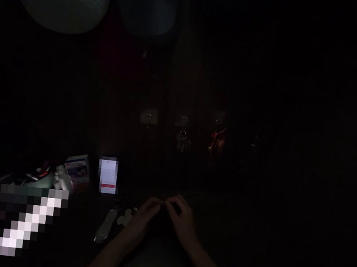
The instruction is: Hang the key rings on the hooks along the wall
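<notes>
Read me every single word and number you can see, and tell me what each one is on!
None can be read for sure.
Printed box: coloured printing shows, but too dark and blurred to read.
Bright panel: blocked into squares with a red stripe, so nothing is readable.
Pale long gadget: no letters I can make out.
Speck between the left hand and right hand: too tiny to tell.

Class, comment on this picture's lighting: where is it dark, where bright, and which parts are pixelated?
Head view: most of the frame is near-black, especially the right side; head view: the upright bright rectangle and the lower-left bright strip are pixelated; head view: the left hand and right hand are dimly lit, anything in their grip too dark to identify.
</notes>
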`<state>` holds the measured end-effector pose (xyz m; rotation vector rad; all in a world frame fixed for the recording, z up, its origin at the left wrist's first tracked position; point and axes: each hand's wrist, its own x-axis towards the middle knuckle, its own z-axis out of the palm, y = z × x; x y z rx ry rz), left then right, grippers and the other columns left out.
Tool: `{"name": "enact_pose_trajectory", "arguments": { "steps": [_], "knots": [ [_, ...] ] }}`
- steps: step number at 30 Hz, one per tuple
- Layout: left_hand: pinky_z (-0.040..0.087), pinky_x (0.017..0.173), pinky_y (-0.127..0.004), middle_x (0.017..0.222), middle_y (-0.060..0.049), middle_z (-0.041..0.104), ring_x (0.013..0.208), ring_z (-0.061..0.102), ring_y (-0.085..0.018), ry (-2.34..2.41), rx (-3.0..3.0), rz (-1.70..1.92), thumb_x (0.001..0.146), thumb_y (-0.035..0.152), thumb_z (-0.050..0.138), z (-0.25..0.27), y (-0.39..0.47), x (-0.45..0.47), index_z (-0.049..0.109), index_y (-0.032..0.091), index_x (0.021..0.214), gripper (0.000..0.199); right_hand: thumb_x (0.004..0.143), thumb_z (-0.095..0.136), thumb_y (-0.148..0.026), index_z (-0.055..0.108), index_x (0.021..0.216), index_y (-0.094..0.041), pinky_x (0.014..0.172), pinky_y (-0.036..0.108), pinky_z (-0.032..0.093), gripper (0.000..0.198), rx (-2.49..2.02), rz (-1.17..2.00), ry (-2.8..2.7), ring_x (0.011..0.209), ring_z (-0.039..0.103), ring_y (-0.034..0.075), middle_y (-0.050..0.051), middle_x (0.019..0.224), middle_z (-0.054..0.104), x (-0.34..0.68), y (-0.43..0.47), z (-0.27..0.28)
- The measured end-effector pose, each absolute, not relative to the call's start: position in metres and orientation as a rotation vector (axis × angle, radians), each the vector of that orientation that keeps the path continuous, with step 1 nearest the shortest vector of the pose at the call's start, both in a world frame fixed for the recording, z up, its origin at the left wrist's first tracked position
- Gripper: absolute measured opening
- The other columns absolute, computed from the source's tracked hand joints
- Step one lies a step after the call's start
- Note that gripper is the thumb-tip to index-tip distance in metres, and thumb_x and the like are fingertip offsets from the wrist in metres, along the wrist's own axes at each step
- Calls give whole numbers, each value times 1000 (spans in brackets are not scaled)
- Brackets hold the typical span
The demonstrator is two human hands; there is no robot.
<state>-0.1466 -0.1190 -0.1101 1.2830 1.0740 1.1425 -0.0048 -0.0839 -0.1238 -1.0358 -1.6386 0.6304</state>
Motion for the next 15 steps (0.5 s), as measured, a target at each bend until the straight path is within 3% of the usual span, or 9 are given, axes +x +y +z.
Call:
{"name": "enact_pose_trajectory", "arguments": {
  "steps": [9,15],
  "knots": [
    [45,80,-28,87,3,66,88,59,-19,1333,1525,1099,78,40,51,-86,-121,-148,60,25,82,18,82,49,-39,60,69,-21,66,26,47,24,-1006,597,-1670,70,59,17,2,69,62,5,-85,-124],
    [48,75,-27,85,2,67,84,62,-18,1279,1385,1356,80,42,51,-64,-110,-164,58,24,82,19,82,43,-49,61,80,-22,71,27,49,33,-1044,658,-1607,78,63,20,4,79,68,8,-79,-129]
  ]
}}
